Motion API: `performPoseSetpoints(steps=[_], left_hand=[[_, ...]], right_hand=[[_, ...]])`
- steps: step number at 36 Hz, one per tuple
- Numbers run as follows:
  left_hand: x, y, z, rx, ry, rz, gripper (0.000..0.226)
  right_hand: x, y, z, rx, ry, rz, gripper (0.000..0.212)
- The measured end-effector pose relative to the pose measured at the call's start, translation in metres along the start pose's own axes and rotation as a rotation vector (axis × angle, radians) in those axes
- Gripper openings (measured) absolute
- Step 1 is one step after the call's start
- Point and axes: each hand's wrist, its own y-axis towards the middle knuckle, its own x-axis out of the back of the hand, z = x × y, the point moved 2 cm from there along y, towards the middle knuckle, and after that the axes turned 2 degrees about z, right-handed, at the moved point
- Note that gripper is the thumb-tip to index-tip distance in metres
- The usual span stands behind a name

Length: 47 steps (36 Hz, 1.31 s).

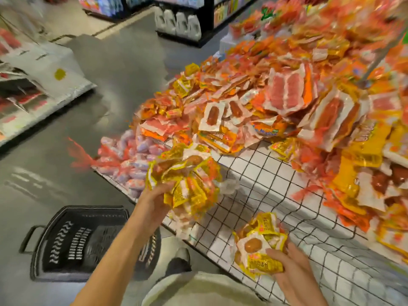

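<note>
My left hand (pixel 152 202) grips a large bunch of yellow snack packets (pixel 185 180) and holds it above the near left corner of the display bin. My right hand (pixel 291 270) holds a smaller bunch of yellow sausage packets (pixel 260 246) low against the bin's front wire wall (pixel 254 208). Behind both bunches, a big heap of orange, red and yellow packets (pixel 287 93) fills the bin. On the floor under my left forearm stands a black shopping basket (pixel 72 241).
Purple-and-pink sausage packs (pixel 132 160) lie at the bin's left end. White sacks (pixel 46 69) are stacked on the floor at left. Dark shelves with white jugs (pixel 178 23) stand across the grey aisle. A metal pole (pixel 384 45) rises at the right.
</note>
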Motion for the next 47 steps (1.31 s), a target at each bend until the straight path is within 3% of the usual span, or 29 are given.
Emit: performPoseSetpoints(steps=[2,5,7,10,14,19,23,29,33,38,44,47], left_hand=[[0.015,0.021,-0.001,0.027,0.187,-0.005,0.060],[0.046,0.049,0.009,0.068,0.692,-0.055,0.062],[0.062,0.061,0.015,0.067,0.937,0.002,0.062],[0.072,0.068,0.017,-0.023,0.935,0.032,0.062],[0.081,0.066,0.017,-0.136,0.892,-0.045,0.064],[0.076,0.075,0.010,-0.274,0.808,0.001,0.048],[0.064,0.093,0.002,-0.325,0.821,0.105,0.046],[0.073,0.101,0.009,-0.329,0.886,0.103,0.049],[0.080,0.092,0.016,-0.338,1.022,0.043,0.050],[0.077,0.083,0.020,-0.417,1.178,0.014,0.062],[0.060,0.064,0.034,-0.570,1.252,0.141,0.074],[0.052,0.066,0.039,-0.500,1.282,0.181,0.076]], right_hand=[[-0.012,-0.002,-0.006,0.030,0.034,-0.023,0.056],[-0.029,-0.004,-0.015,0.069,0.089,-0.065,0.046],[-0.040,-0.006,-0.021,0.091,0.105,-0.096,0.044],[-0.052,-0.010,-0.029,0.130,0.080,-0.137,0.049],[-0.061,-0.013,-0.043,0.173,0.046,-0.216,0.056],[-0.075,-0.010,-0.053,0.227,0.033,-0.278,0.056],[-0.092,-0.006,-0.045,0.277,-0.044,-0.211,0.039],[-0.097,-0.006,-0.028,0.313,0.005,-0.041,0.070],[-0.083,0.022,-0.034,0.313,0.012,-0.178,0.057],[-0.067,0.053,-0.063,0.320,-0.448,-0.364,0.032],[-0.061,0.062,-0.076,0.366,-0.554,-0.351,0.069],[-0.059,0.063,-0.077,0.352,-0.523,-0.341,0.069]])
